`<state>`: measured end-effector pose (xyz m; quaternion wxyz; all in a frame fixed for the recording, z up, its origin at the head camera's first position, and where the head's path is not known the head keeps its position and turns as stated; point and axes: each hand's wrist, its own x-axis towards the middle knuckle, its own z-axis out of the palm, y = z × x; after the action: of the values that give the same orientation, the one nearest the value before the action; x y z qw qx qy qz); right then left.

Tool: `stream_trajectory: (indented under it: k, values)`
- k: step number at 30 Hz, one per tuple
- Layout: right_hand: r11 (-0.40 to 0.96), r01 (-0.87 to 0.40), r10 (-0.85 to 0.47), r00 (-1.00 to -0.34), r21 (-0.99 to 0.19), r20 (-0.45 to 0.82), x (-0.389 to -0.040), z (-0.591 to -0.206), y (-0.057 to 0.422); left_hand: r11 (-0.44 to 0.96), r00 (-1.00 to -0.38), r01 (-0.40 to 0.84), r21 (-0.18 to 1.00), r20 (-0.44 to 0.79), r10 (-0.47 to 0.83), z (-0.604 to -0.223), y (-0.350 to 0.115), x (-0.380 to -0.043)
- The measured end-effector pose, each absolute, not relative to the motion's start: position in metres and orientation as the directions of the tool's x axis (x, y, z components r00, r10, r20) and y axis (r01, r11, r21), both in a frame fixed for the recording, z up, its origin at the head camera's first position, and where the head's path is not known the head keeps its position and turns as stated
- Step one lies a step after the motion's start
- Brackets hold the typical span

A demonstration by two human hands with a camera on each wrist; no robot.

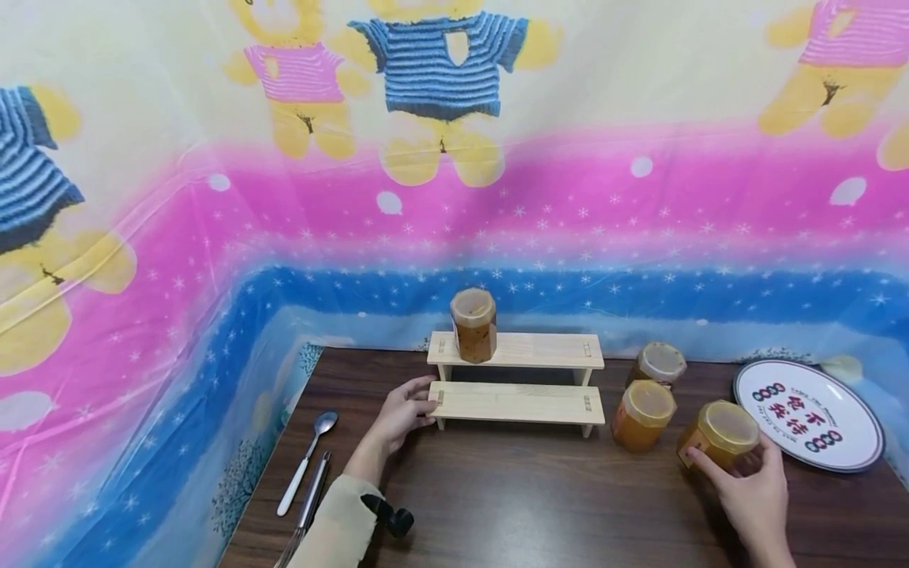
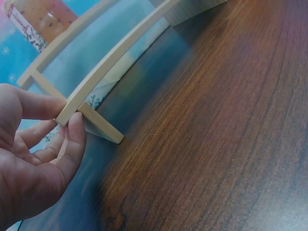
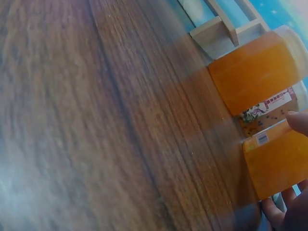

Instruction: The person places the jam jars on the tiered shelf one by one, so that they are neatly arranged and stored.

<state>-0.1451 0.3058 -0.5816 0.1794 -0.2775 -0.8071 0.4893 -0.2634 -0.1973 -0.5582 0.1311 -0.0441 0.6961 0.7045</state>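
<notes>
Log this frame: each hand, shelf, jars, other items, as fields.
Left hand: pinches two-tier pale wooden shelf at lower level's left end
Right hand: grips amber faceted jar with yellowish lid
Shelf's upper level, left: upright speckled amber jar with translucent lid
Right of shelf: orange faceted jar with yellow lid; behind it, speckled jar with pale lid
Far right: round white dark-rimmed plate
Far left: white-handled metal spoon, partly visible metal whisk

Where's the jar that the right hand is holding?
In the head view, the held jar is at the lower right, in the right hand, with another orange jar to its left and the white plate to its right.
</notes>
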Motion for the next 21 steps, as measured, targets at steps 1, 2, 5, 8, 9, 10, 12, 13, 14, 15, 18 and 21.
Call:
stream_trajectory:
  k: [1, 2, 5, 8, 9, 10, 12, 13, 14, 15, 18, 21]
  values:
    - [0.356, 0.271, 0.629, -0.777, -0.894, 0.015, -0.1454, -0.5822, 0.3055, 0.002, -0.962, -0.247, 0.969, -0.246, 0.121, -0.5584, -0.1972, -0.2634]
    - [0.342, 0.270, 0.635, -0.773, -0.900, 0.009, -0.1456, -0.5827, 0.3052, 0.003, -0.962, -0.247, 0.969, -0.246, 0.118, -0.5586, -0.1971, -0.2634]
    - [0.300, 0.268, 0.653, -0.758, -0.915, -0.008, -0.1461, -0.5840, 0.3045, -0.001, -0.961, -0.255, 0.967, -0.253, 0.112, -0.5583, -0.1969, -0.2632]
    - [0.284, 0.273, 0.669, -0.743, -0.919, -0.014, -0.1465, -0.5847, 0.3035, 0.005, -0.961, -0.251, 0.968, -0.250, 0.118, -0.5580, -0.1970, -0.2630]
    - [0.282, 0.277, 0.674, -0.739, -0.918, -0.016, -0.1467, -0.5849, 0.3031, 0.005, -0.961, -0.251, 0.968, -0.250, 0.120, -0.5577, -0.1970, -0.2629]
    - [0.285, 0.279, 0.678, -0.735, -0.917, -0.013, -0.1469, -0.5850, 0.3026, 0.008, -0.961, -0.247, 0.969, -0.246, 0.123, -0.5576, -0.1970, -0.2630]
    - [0.290, 0.278, 0.683, -0.730, -0.916, -0.006, -0.1468, -0.5848, 0.3016, 0.009, -0.962, -0.244, 0.970, -0.243, 0.128, -0.5572, -0.1970, -0.2631]
    - [0.291, 0.279, 0.686, -0.728, -0.915, -0.004, -0.1469, -0.5848, 0.3011, 0.009, -0.962, -0.243, 0.970, -0.242, 0.130, -0.5570, -0.1970, -0.2631]
    - [0.293, 0.280, 0.690, -0.724, -0.914, -0.001, -0.1469, -0.5848, 0.3006, 0.010, -0.962, -0.240, 0.971, -0.239, 0.133, -0.5570, -0.1971, -0.2631]
    - [0.296, 0.277, 0.692, -0.722, -0.914, 0.006, -0.1466, -0.5846, 0.3001, 0.010, -0.962, -0.242, 0.970, -0.241, 0.132, -0.5569, -0.1972, -0.2630]
    - [0.316, 0.278, 0.702, -0.712, -0.907, 0.027, -0.1455, -0.5849, 0.2992, 0.007, -0.961, -0.244, 0.970, -0.243, 0.131, -0.5575, -0.1972, -0.2627]
    - [0.333, 0.289, 0.713, -0.700, -0.897, 0.039, -0.1452, -0.5851, 0.2989, 0.002, -0.962, -0.247, 0.969, -0.245, 0.121, -0.5581, -0.1971, -0.2625]
